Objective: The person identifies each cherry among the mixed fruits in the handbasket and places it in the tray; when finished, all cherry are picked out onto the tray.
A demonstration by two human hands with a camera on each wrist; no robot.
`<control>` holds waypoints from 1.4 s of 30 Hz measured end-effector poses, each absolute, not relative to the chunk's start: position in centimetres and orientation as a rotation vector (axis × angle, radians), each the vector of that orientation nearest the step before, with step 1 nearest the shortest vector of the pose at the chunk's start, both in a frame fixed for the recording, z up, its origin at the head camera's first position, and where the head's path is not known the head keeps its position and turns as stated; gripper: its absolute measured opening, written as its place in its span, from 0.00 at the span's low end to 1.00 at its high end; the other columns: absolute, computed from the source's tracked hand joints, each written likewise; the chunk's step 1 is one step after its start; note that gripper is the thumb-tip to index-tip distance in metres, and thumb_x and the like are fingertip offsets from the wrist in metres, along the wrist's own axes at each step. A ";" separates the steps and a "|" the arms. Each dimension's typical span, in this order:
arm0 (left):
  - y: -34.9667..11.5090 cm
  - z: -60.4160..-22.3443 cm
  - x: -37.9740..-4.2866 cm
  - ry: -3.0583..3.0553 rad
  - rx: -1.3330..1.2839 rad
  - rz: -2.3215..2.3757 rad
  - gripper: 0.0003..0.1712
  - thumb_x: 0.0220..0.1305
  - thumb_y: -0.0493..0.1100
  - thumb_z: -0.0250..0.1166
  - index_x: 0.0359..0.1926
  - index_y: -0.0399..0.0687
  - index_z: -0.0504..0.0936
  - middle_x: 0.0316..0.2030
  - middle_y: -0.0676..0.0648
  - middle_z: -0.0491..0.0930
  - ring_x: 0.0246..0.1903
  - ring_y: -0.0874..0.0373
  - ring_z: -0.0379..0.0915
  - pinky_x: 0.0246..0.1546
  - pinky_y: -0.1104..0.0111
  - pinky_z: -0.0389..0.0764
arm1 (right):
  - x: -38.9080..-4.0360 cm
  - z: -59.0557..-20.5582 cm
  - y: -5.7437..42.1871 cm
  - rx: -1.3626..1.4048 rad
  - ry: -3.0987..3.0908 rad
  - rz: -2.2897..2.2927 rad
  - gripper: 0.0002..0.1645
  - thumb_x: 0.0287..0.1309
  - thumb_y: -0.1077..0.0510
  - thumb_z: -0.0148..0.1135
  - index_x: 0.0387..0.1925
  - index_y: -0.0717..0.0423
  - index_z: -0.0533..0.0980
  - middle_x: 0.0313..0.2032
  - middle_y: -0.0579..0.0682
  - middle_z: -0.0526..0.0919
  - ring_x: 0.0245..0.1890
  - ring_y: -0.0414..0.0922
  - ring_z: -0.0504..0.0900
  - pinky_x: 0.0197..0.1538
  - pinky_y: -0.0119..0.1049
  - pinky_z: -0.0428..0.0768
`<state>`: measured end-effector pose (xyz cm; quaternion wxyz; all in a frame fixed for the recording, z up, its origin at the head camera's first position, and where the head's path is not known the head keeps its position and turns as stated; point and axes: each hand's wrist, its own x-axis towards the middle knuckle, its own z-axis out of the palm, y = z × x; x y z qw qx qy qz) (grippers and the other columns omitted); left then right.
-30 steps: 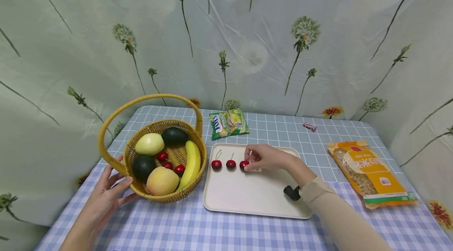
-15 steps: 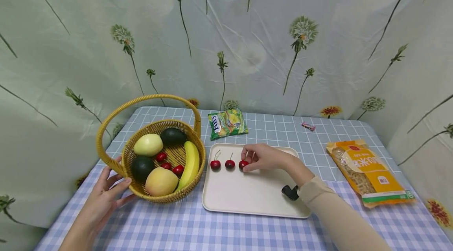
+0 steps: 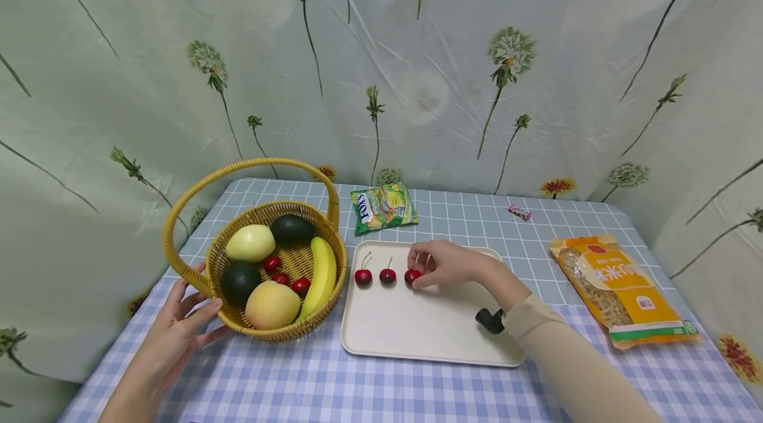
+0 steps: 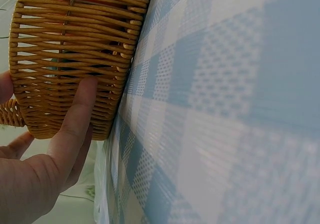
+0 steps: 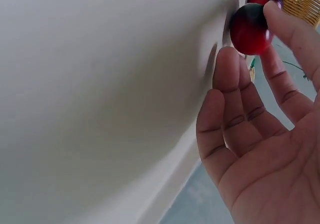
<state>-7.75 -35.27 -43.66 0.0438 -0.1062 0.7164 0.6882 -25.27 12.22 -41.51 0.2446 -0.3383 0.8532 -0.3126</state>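
Observation:
My right hand [image 3: 444, 266] pinches a dark red cherry [image 3: 410, 278] between thumb and index finger, low over a cream tray [image 3: 411, 337]. Its other fingers curve below the cherry [image 5: 248, 29] in the right wrist view. Two more cherries, a left one [image 3: 363, 277] and a middle one [image 3: 387, 276], sit in a row on the tray with stems pointing back. My left hand [image 3: 179, 327] rests against the left side of a yellow wicker basket [image 3: 280, 335], thumb and index finger either side of the handle's foot. In the left wrist view, its extended fingers [image 4: 80, 108] touch the weave.
Inside the basket lie a banana [image 3: 322, 274], a peach [image 3: 273, 306], a pale green fruit [image 3: 250, 243], two dark green fruits and several cherries. Behind the tray are a green FOX'S candy bag [image 3: 385, 208] and a small pink wrapper [image 3: 520, 212]. An orange noodle packet [image 3: 626, 294] lies right.
The right hand stays pinching the third cherry, with only a tiny shift of hand and cherry. The left hand and the basket look unmoved. The whole head view shifted slightly.

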 end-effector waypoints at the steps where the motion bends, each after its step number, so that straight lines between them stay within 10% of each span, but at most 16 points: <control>1: -35.3 -43.6 -7.8 2.192 -0.319 2.099 0.47 0.82 0.39 0.59 0.85 0.76 0.43 0.67 0.46 0.59 0.52 0.72 0.79 0.47 0.60 0.89 | -25.3 -41.3 12.3 -0.924 2.335 -0.855 0.18 0.63 0.54 0.78 0.48 0.53 0.79 0.37 0.47 0.82 0.36 0.41 0.78 0.43 0.33 0.78; 42: -35.4 -43.5 -7.9 2.133 -0.346 2.156 0.47 0.81 0.35 0.60 0.83 0.76 0.46 0.58 0.60 0.70 0.52 0.71 0.79 0.45 0.60 0.89 | -26.7 -33.7 -5.7 -1.293 2.144 -0.705 0.21 0.77 0.52 0.66 0.64 0.55 0.80 0.48 0.51 0.88 0.44 0.40 0.84 0.47 0.29 0.81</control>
